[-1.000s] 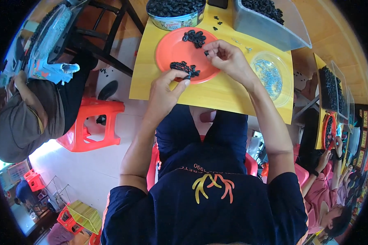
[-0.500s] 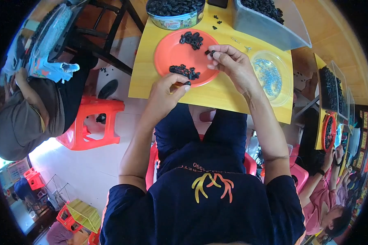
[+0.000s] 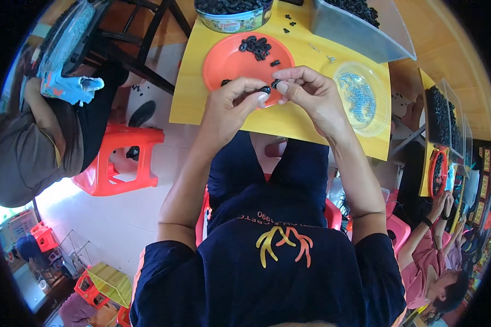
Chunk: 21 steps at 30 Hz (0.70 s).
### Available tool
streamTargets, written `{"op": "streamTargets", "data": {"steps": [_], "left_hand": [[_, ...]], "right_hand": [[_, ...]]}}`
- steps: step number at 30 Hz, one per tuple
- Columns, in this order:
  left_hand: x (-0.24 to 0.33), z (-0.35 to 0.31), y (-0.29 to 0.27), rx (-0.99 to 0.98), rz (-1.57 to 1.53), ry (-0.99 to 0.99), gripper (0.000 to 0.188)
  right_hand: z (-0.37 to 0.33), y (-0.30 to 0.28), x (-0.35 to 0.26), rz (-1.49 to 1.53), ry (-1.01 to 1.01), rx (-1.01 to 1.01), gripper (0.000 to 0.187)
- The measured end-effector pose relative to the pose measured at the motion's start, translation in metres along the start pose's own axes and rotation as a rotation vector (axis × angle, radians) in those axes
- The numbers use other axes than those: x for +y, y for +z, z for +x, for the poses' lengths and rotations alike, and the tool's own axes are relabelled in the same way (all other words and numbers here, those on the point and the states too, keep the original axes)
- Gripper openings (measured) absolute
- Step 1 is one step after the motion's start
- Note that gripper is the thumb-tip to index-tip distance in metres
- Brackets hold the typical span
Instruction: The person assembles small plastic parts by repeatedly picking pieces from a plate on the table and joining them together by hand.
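Observation:
My left hand pinches a small black plastic part between thumb and fingertips. Close by, my right hand grips another small black piece, its fingers curled. The two pieces almost meet above the near edge of an orange-red plate; whether they touch, I cannot tell. A heap of black parts lies at the plate's far side, and a lone black part rests toward its right. My left hand hides most of a second heap at the near side.
Right of the plate, a clear round dish holds tiny silvery pieces. A round tub and a translucent bin, both full of black parts, stand at the back of the yellow table. People sit to the left and right; a red stool is at left.
Both hands have come together, the left moving right and up, the right slightly down. A lone black part now lies at the plate's right side, and the near heap has become mostly hidden.

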<state>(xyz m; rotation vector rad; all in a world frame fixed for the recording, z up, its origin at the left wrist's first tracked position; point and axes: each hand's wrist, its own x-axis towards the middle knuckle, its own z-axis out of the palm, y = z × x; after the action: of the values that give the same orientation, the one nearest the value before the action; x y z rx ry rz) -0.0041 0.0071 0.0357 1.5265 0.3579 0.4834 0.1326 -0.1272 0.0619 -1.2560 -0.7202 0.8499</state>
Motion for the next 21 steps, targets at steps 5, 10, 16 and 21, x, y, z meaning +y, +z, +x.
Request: {"op": "streamTargets", "data": {"steps": [5,10,16,21], "left_hand": [[0.012,0.005,0.007,-0.078,0.017,-0.040,0.017],[0.016,0.007,0.014,-0.102,0.003,-0.013,0.017],[0.019,0.010,0.018,-0.128,0.021,-0.013,0.016],[0.020,0.012,0.021,-0.147,-0.058,-0.037,0.016]], "right_hand": [[-0.004,-0.007,-0.004,-0.092,0.011,0.010,0.020],[-0.006,-0.014,-0.003,-0.078,0.013,0.016,0.018],[-0.014,-0.013,-0.010,-0.197,-0.005,0.068,0.017],[-0.019,-0.014,-0.019,-0.258,0.003,0.100,0.016]]}}
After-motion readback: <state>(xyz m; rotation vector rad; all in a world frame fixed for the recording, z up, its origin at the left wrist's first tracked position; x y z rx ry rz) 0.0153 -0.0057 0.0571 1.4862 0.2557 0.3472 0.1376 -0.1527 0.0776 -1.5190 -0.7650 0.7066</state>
